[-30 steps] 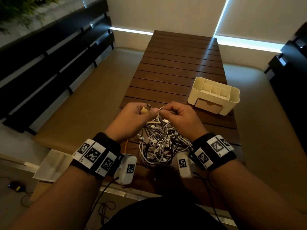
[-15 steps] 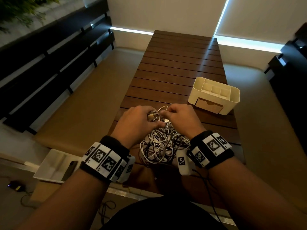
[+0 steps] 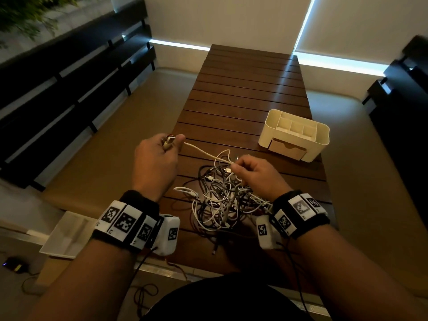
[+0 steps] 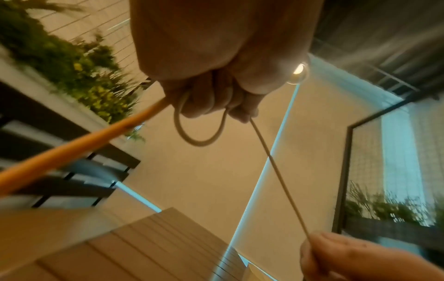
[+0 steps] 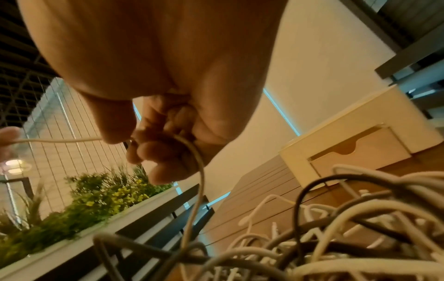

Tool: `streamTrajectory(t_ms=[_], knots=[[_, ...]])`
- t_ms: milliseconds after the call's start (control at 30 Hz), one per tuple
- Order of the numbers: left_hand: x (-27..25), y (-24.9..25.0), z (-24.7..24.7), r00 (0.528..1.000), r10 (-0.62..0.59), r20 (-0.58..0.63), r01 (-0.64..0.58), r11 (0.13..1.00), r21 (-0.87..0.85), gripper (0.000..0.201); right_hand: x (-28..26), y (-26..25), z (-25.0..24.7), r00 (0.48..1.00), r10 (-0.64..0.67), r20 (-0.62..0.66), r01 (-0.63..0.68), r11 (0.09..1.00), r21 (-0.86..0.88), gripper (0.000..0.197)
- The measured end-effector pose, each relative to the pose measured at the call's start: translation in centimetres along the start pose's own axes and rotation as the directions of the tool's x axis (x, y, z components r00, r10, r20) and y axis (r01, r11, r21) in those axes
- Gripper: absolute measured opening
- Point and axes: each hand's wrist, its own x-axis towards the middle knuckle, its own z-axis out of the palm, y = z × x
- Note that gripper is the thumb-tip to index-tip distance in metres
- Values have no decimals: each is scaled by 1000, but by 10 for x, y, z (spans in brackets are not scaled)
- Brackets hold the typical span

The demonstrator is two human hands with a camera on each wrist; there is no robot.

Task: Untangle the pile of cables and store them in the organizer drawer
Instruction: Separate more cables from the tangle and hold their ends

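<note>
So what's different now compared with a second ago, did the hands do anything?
The left hand, gripping a cable's plug, has swung out to the left, away from the pile of cables. That drew a white cable out straight between it and the right hand, which still pinches the cable over the pile. The organizer has not moved and its drawer is still closed.

A tangled pile of cables (image 3: 222,202) lies near the cream organizer (image 3: 295,133), whose drawer (image 3: 287,149) is closed.
</note>
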Motion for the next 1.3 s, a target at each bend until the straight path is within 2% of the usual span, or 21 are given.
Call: streamTrajectory(t_ms=[67,100,133,200,233,300,367,467,533,667,767,867,933,1033,1133,1200,1300], knots=[[0,-8,2,997,-72,19,72,997,-9,33,3,6,-3,999,2,-52,-4,999,-36,20],[2,-12,3,990,-120,70,118,993,31,30,5,7,-5,996,-7,-88,2,998,-55,20],[3,-15,4,975,-167,149,148,980,133,26,7,7,-6,992,-21,-123,11,997,-80,20],[3,-18,5,927,-230,296,93,906,413,16,9,4,-7,988,-71,-136,48,986,-161,21],[1,-17,6,918,-224,328,28,860,509,14,10,1,-5,990,-92,-107,67,974,-216,23],[-2,-11,10,928,-155,340,-74,817,572,17,12,-7,-1,994,-109,-27,92,932,-352,26],[-5,-2,15,944,-62,325,-143,808,572,27,15,-14,4,994,-105,41,112,874,-473,28],[-7,11,16,955,5,297,-174,821,543,64,18,-19,10,993,-39,111,99,784,-613,28],[-8,21,14,954,53,296,-196,855,481,67,18,-19,9,994,-26,104,87,760,-644,28],[-16,27,22,897,164,410,-326,872,365,44,17,-24,8,983,-96,154,162,845,-510,26],[-17,19,29,858,155,489,-347,878,330,28,16,-31,6,955,-258,148,297,849,-437,23],[-13,17,24,854,148,498,-343,881,327,16,13,-34,2,923,-368,116,381,826,-415,22],[-10,19,19,854,217,472,-413,835,363,12,11,-33,3,916,-395,69,391,841,-373,22],[-5,27,15,834,317,453,-504,770,390,11,6,-28,7,931,-363,-44,346,912,-221,18],[-1,30,11,839,343,423,-505,780,369,11,0,-17,14,954,-285,-88,278,956,-89,13],[0,31,7,882,349,316,-437,856,275,10,-4,-8,17,979,-193,-69,192,981,-19,16],[0,34,-2,960,255,118,-263,963,60,9,-8,7,21,998,-55,-25,55,998,12,26]])
